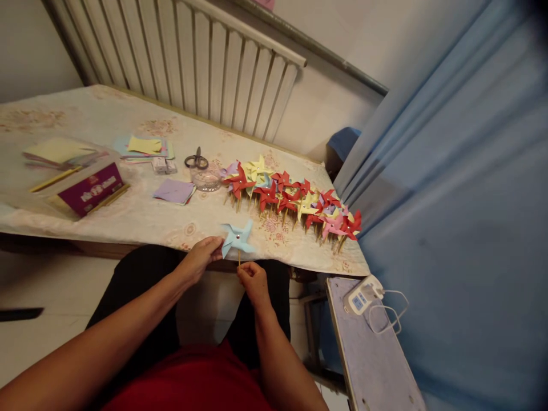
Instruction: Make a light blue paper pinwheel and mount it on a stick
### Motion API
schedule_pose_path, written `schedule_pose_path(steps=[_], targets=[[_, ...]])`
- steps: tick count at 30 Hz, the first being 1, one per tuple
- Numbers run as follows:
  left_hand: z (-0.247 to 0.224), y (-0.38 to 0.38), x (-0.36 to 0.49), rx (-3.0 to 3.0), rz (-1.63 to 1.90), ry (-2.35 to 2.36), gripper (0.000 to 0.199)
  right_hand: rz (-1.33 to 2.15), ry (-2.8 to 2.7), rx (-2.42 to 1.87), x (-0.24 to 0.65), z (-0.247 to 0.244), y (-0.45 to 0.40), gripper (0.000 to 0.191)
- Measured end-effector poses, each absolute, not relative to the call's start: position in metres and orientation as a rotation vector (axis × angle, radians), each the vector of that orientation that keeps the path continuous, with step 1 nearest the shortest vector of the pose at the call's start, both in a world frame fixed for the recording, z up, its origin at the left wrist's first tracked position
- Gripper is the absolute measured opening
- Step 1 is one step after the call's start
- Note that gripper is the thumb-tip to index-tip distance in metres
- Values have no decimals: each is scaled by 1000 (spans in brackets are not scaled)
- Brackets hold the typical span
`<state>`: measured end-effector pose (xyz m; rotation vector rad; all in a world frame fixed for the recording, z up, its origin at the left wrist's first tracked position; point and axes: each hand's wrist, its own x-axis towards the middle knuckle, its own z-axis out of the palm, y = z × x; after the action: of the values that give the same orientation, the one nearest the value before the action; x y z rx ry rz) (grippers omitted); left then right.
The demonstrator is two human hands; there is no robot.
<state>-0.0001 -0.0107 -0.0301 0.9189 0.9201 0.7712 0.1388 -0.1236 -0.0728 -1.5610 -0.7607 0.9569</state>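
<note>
A light blue paper pinwheel (238, 236) with a round pin at its centre stands upright on a thin stick at the table's front edge. My right hand (254, 281) pinches the lower part of that stick between thumb and fingers. At the pinwheel's left side, my left hand (204, 257) has its thumb and fingers closed on the edge of a blade; its fingertips are partly hidden. Beyond my hands, to the right, stand many finished pinwheels (287, 200) in red, yellow, pink, purple and blue, packed together on short sticks.
Black-handled scissors (197, 160) lie behind a clear glass dish (208, 180). Purple paper squares (173, 191), small boxes (164, 166) and more coloured paper (144, 146) sit to the left. A plastic bag (92, 188) lies farther left. A power adapter (363, 294) rests on a side bench (377, 359).
</note>
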Motion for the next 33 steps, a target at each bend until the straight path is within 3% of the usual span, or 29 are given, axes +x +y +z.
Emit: schedule_pose_path(steps=[5, 23, 30, 33], targets=[[-32, 2, -2, 841, 822, 938, 52, 934, -735, -1553, 139, -65, -115, 17], [-19, 122, 37, 766, 975, 683, 27, 791, -795, -1420, 138, -8, 11, 14], [-23, 148, 27, 768, 1019, 613, 36, 776, -854, -1415, 142, -1, 51, 14], [-27, 151, 17, 793, 1020, 619, 36, 610, -959, -1402, 141, 0, 54, 11]])
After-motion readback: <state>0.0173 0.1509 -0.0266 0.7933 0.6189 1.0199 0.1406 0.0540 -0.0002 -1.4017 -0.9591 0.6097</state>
